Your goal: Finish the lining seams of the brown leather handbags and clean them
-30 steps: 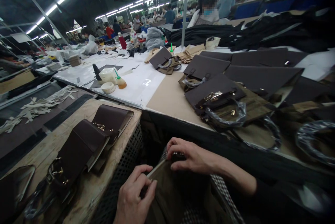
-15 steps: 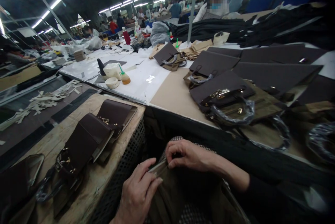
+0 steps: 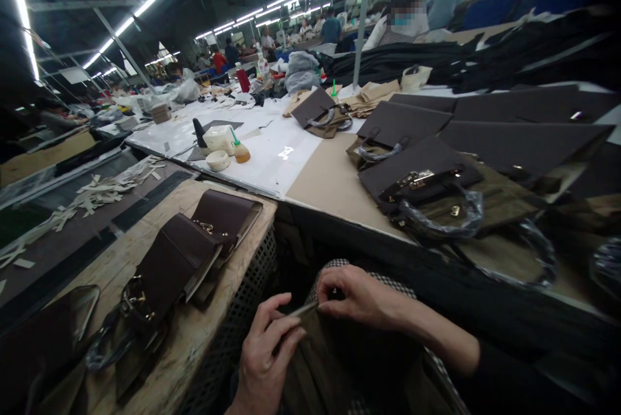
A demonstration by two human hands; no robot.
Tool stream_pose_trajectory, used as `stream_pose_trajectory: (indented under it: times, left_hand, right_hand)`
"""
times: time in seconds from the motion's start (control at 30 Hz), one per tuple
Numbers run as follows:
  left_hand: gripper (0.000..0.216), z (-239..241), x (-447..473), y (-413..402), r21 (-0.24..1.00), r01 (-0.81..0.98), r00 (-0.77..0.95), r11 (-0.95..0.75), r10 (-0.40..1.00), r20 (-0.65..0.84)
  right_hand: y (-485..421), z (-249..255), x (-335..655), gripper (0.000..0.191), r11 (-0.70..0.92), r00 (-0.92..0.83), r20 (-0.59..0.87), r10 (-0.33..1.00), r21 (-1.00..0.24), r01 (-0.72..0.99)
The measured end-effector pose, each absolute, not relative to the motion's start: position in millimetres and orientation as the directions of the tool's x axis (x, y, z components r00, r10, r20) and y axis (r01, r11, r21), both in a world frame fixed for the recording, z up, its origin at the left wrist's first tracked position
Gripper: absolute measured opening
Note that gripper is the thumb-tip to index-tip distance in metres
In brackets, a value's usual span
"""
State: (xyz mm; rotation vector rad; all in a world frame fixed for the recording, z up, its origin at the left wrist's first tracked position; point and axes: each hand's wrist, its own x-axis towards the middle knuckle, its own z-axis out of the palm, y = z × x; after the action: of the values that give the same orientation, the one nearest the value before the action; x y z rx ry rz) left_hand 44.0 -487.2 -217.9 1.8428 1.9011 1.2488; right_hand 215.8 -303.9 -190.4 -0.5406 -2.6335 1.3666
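Note:
On my lap lies an olive-brown fabric bag (image 3: 315, 357), its dark inside facing up and a pale strip along its top edge. My left hand (image 3: 269, 350) grips that edge from the left, thumb and fingers pressed together on it. Close by, my right hand (image 3: 356, 295) pinches the same edge between thumb and curled fingers. Checked cloth (image 3: 334, 264) shows behind and beneath the bag. The lower part of the bag runs out of the picture.
On the wooden board (image 3: 252, 273) at left lie dark brown handbags (image 3: 174, 253) with metal fittings. More handbags (image 3: 422, 176) with plastic-wrapped handles crowd the table at right. A glue bottle (image 3: 240, 150) and a round tape roll (image 3: 218, 160) stand ahead. A masked person sits beyond.
The whole view has shifted a little, so everything sits slightly further right and the hands a bit lower. Both hands keep their hold on the bag's edge, nearly still.

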Motion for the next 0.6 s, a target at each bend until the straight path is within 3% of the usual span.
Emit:
stream_pose_trajectory:
  times: [0.2, 0.33, 0.43, 0.6]
  left_hand:
    - [0.027, -216.0, 44.0, -491.7, 0.773, 0.634, -0.334, -0.007, 0.899, 0.282]
    - [0.027, -204.1, 45.0, -489.3, 0.892, 0.416, -0.427, 0.176, 0.904, 0.021]
    - [0.024, -194.1, 39.4, -484.1, 0.916, 0.286, -0.352, 0.281, 0.92, -0.172]
    - [0.023, -188.5, 25.3, -478.0, 0.923, 0.183, -0.208, 0.34, 0.93, -0.301]
  right_hand:
    - [-303.9, -190.9, 216.7, 0.002, 0.53, -0.93, -0.05, 0.365, -0.81, 0.251]
    - [-301.8, -193.4, 218.8, 0.006, 0.509, -0.927, -0.052, 0.371, -0.823, 0.25]
    - [-300.3, -194.0, 220.3, 0.01, 0.498, -0.922, -0.042, 0.385, -0.832, 0.246]
    - [-300.4, -190.3, 221.4, 0.008, 0.476, -0.912, -0.078, 0.403, -0.833, 0.282]
